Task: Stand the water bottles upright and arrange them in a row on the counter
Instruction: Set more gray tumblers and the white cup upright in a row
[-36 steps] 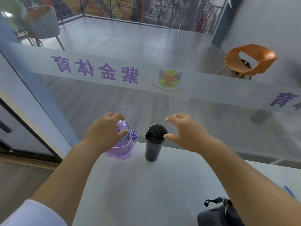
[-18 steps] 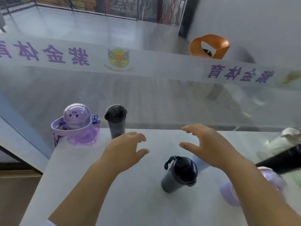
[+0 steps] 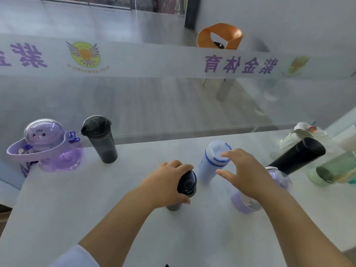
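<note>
My left hand (image 3: 166, 185) is closed around a dark grey bottle with a black lid (image 3: 186, 183) at the middle of the white counter (image 3: 77, 209). My right hand (image 3: 245, 173) hovers open, fingers spread, over a pale blue bottle (image 3: 211, 162), its fingertips at the lid. Under my right wrist lies a lilac bottle (image 3: 244, 202). At the back left a purple cartoon bottle (image 3: 46, 145) and a smoky black tumbler (image 3: 101, 139) stand upright side by side. A black flask (image 3: 298, 155), a white bottle (image 3: 300, 134) and a green bottle (image 3: 335, 170) lie at the right.
A glass partition (image 3: 173, 105) with a frosted band and purple lettering rises along the counter's far edge. An orange chair (image 3: 219, 36) stands on the floor beyond it. The counter's left edge drops off beside the purple bottle.
The view has swung right from the two upright bottles. My left hand has come down and closed on the dark grey bottle; my right hand has moved over the pale blue bottle.
</note>
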### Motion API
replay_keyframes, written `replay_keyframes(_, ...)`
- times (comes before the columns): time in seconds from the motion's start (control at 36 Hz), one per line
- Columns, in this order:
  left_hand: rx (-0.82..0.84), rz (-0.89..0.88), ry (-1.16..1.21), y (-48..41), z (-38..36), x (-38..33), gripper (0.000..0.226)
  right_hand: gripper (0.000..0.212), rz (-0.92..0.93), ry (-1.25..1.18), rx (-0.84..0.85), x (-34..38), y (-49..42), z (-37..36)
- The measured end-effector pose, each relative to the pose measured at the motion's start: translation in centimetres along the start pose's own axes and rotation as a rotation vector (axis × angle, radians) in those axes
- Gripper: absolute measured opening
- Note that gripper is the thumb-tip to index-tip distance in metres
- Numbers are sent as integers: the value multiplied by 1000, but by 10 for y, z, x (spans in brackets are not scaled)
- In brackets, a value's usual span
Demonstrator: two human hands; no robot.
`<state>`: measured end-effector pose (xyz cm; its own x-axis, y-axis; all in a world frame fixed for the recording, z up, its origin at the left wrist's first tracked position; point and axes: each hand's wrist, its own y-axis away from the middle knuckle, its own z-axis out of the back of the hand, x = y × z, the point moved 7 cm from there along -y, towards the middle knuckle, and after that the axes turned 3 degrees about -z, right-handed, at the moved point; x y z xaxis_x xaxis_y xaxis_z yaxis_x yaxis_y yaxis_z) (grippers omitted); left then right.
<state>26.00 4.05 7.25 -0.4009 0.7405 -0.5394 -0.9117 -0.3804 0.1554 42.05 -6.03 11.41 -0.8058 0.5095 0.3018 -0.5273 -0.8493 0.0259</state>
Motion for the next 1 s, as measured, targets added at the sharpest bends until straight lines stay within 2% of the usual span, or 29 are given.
replay_keyframes(0.22,-40,113,-25,-5,16,9,75,59,-19,70,2,-9,-24,1)
replay_keyframes(0.42,-86,180,2,-7,33,29,71,74,-3,81,166,-10,-47,-14)
replay_keyframes(0.53,-112,200,8,-7,41,39,71,72,25,83,236,-9,-59,-20)
replay_keyframes(1.0,-223,340,-125,-27,89,96,67,72,183,-61,278,48,-115,-38)
